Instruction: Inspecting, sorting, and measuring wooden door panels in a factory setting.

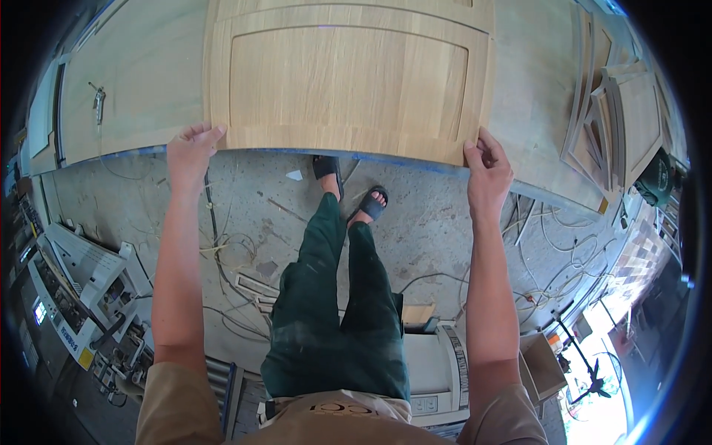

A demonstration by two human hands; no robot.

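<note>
A light wooden cabinet door [348, 81] with a recessed centre panel lies flat on the workbench, its near edge along the bench's front edge. My left hand [191, 152] is closed at the near left corner, thumb and fingers pinching the frame. At the near right corner, my right hand [489, 165] pinches the frame in the same way, fingers curled. Undersides of both corners are hidden. Both arms reach forward, nearly straight. The door's far end runs out of the top of the view.
The pale workbench top [152, 67] bears an air blow gun [98, 104] at left and stacked wooden panels [627, 122] at right. Cables and hoses [567, 252] trail over the concrete floor [415, 237]. A white machine [81, 267] stands at left, a wooden box [545, 363] behind right.
</note>
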